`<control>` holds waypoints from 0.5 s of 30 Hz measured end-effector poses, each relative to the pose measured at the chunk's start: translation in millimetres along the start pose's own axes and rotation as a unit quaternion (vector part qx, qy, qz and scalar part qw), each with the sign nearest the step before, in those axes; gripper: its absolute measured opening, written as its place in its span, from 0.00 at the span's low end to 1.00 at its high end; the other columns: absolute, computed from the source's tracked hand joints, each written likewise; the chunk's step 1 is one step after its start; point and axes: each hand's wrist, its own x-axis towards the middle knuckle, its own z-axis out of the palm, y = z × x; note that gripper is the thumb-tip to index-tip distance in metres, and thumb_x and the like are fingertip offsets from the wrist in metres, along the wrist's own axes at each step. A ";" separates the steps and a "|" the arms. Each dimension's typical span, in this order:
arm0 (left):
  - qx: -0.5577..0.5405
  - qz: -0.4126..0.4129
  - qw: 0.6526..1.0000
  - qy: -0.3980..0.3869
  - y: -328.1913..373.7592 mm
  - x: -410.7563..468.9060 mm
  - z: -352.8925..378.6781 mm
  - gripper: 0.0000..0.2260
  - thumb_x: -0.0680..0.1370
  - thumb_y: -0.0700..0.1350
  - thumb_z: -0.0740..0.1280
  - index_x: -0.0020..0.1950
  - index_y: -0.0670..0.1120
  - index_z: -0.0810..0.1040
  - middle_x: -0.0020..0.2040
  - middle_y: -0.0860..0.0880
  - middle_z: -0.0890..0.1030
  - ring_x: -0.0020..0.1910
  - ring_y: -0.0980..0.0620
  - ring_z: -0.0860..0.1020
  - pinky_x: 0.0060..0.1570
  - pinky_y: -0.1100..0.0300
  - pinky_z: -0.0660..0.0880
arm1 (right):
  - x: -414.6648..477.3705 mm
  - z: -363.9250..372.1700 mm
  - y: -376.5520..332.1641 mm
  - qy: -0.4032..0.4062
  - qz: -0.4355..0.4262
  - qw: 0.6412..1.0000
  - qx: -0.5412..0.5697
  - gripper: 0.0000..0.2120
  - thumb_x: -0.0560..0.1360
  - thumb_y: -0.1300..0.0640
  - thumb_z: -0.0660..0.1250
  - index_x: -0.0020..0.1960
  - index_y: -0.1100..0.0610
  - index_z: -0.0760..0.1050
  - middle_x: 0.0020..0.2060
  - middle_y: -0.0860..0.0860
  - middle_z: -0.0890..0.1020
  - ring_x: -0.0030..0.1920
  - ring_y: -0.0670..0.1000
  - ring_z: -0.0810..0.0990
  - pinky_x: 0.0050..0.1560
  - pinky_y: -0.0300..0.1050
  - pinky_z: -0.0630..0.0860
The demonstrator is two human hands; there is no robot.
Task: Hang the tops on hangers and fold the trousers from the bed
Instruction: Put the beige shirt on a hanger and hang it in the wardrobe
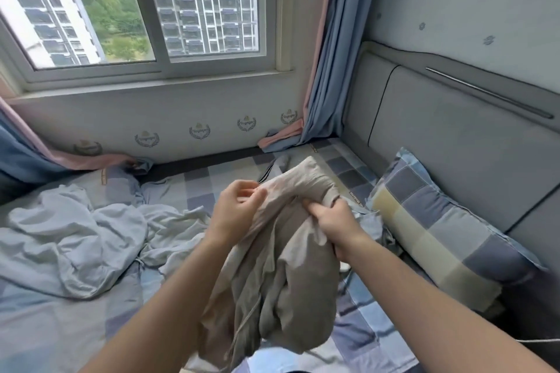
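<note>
The garment (pixel 291 281) is a beige-grey piece of thin, soft cloth. It hangs bunched in the air above the near middle of the bed (pixel 200 182), held up at its top edge. The folds hide whether it is a top or trousers. A thin cord (pixel 242 327) trails from its lower left part.

Judged by the drape, it is light, limp and not slippery. It keeps no shape of its own and needs support at two points. Recommended hold: a hem or waistband edge, one hand at each end, so that the cloth falls flat.

The left hand (pixel 239 206) is at the upper left edge of the garment, fingers loosely curled, thumb and fingertips pinching the cloth edge. The right hand (pixel 333 222) grips a bunched fold at the upper right, fingers closed into the fabric.

On the left of the bed lies a crumpled pale blue quilt (pixel 75 236). On the right, a checked pillow (pixel 439 239) leans against the padded headboard (pixel 454 145). A window (pixel 136 9) is on the far wall.
</note>
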 end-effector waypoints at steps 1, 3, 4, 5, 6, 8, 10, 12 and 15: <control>0.026 -0.010 0.999 0.035 -13.4 -7.6 -2.9 0.10 0.78 0.54 0.72 0.52 0.50 0.80 0.46 0.54 0.82 0.44 0.59 0.81 0.41 0.63 0.77 | 2.4 0.0 -0.9 0.009 0.008 0.999 0.029 0.08 0.76 0.58 0.72 0.55 0.58 0.82 0.48 0.53 0.87 0.51 0.55 0.86 0.59 0.56 0.81; 0.049 -0.042 0.995 0.081 -39.8 -23.6 -5.0 0.12 0.78 0.56 0.70 0.46 0.48 0.77 0.41 0.51 0.80 0.41 0.52 0.80 0.41 0.55 0.76 | 5.5 1.0 -2.9 0.020 0.020 0.996 0.081 0.09 0.77 0.58 0.72 0.56 0.57 0.81 0.49 0.53 0.87 0.51 0.56 0.86 0.59 0.57 0.80; 0.042 -0.068 0.994 0.076 -51.1 -29.6 -4.0 0.15 0.79 0.57 0.69 0.42 0.46 0.76 0.37 0.50 0.79 0.38 0.48 0.78 0.39 0.54 0.74 | 6.2 2.5 -4.1 0.027 0.025 0.994 0.101 0.10 0.77 0.57 0.72 0.57 0.57 0.80 0.50 0.53 0.87 0.52 0.56 0.85 0.60 0.56 0.80; 0.018 -0.113 0.992 0.047 -59.1 -35.4 -3.2 0.18 0.79 0.58 0.67 0.39 0.45 0.75 0.33 0.50 0.78 0.34 0.47 0.76 0.36 0.54 0.72 | 6.8 4.7 -4.8 0.036 0.028 0.992 0.118 0.11 0.77 0.57 0.72 0.58 0.58 0.80 0.51 0.53 0.87 0.52 0.55 0.85 0.60 0.56 0.80; -0.018 -0.180 0.984 -0.002 -63.3 -41.5 -1.9 0.22 0.80 0.61 0.65 0.36 0.45 0.75 0.30 0.49 0.76 0.30 0.48 0.74 0.32 0.58 0.70 | 6.4 7.2 -5.8 0.041 0.032 0.990 0.134 0.12 0.77 0.57 0.72 0.59 0.59 0.80 0.52 0.53 0.86 0.52 0.55 0.85 0.59 0.55 0.80; -0.087 -0.334 0.931 -0.116 -64.1 -53.6 -1.5 0.28 0.79 0.69 0.60 0.33 0.46 0.75 0.26 0.49 0.75 0.22 0.51 0.70 0.25 0.64 0.65 | 3.0 12.2 -7.8 0.036 0.053 0.985 0.157 0.12 0.77 0.58 0.72 0.59 0.61 0.80 0.52 0.55 0.86 0.51 0.56 0.86 0.57 0.53 0.81; -0.148 -0.403 0.887 -0.171 -64.7 -58.4 -0.4 0.31 0.75 0.74 0.59 0.32 0.48 0.74 0.27 0.49 0.75 0.22 0.52 0.70 0.26 0.65 0.63 | -3.7 15.4 -8.6 0.008 0.081 0.983 0.164 0.11 0.76 0.58 0.72 0.56 0.64 0.82 0.49 0.57 0.87 0.49 0.56 0.86 0.53 0.50 0.82; -0.189 -0.413 0.874 -0.170 -63.9 -54.8 1.5 0.31 0.72 0.76 0.60 0.31 0.49 0.72 0.27 0.50 0.72 0.23 0.52 0.70 0.27 0.64 0.62 | -9.9 16.0 -5.3 -0.025 0.098 0.981 0.163 0.11 0.75 0.59 0.72 0.54 0.65 0.83 0.48 0.58 0.87 0.49 0.57 0.86 0.51 0.50 0.82; -0.248 -0.425 0.851 -0.181 -59.3 -44.0 3.1 0.28 0.72 0.74 0.65 0.31 0.51 0.67 0.29 0.51 0.64 0.25 0.54 0.64 0.27 0.62 0.57 | -17.2 12.6 3.0 -0.052 0.113 0.979 0.160 0.12 0.73 0.61 0.72 0.55 0.66 0.83 0.50 0.60 0.86 0.51 0.58 0.86 0.52 0.51 0.82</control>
